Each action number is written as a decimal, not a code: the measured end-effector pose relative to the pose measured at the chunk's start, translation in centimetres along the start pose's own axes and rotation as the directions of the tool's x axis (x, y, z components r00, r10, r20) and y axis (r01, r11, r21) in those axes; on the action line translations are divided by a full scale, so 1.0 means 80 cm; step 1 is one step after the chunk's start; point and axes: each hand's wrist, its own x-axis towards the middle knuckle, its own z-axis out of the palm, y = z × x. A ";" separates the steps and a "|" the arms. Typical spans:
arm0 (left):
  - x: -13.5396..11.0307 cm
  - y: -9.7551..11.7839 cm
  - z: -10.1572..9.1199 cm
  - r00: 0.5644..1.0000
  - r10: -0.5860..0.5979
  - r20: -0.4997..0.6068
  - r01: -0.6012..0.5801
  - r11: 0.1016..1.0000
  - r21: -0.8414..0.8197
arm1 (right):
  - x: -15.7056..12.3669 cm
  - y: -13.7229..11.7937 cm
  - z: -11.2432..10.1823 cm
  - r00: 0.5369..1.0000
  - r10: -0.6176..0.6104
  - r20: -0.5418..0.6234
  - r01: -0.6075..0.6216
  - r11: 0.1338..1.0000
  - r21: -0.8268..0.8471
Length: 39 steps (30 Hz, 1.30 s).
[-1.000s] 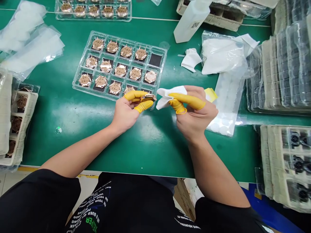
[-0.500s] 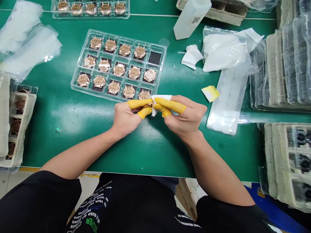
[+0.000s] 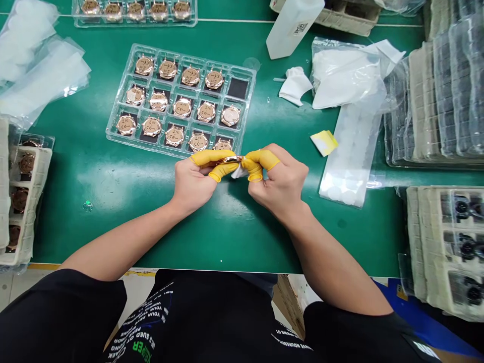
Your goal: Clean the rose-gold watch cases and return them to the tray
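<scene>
Between yellow-covered fingertips, my left hand (image 3: pixel 196 179) pinches a rose-gold watch case (image 3: pixel 230 160) tilted nearly edge-on. My right hand (image 3: pixel 278 176), also in yellow finger cots, is closed on a small white cloth (image 3: pixel 239 172) at the case's right edge. Just beyond my hands lies a clear plastic tray (image 3: pixel 151 146) of rose-gold watch cases, backs up with printed markings. Its far right compartment (image 3: pixel 238 88) shows only a black pad. My fingers partly hide the cloth and the held case.
A white bottle (image 3: pixel 291 30) stands at the back. To the right lie a crumpled white cloth (image 3: pixel 295 86), a yellow-and-white piece (image 3: pixel 324 142) and a plastic bag (image 3: pixel 346 75). Stacked trays (image 3: pixel 446 101) line the right side; another tray stack (image 3: pixel 41 201) is at the left.
My right hand has drawn its fingers in, and the cloth now shows mostly below the watch case instead of above it. More of the case's edge is visible. The whole view has shifted slightly.
</scene>
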 end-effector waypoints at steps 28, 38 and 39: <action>0.007 0.009 0.003 0.978 -0.196 0.068 0.201 0.978 -0.063 | 0.001 0.015 -0.006 0.998 0.014 0.066 -0.010 0.998 -0.066; 0.014 0.026 0.000 0.887 -0.441 0.134 0.460 0.866 -0.197 | -0.007 0.016 0.004 0.940 0.315 0.133 -0.340 0.818 0.464; 0.014 0.027 0.000 0.884 -0.447 0.136 0.467 0.861 -0.203 | -0.008 0.016 0.004 0.931 0.331 0.151 -0.362 0.797 0.484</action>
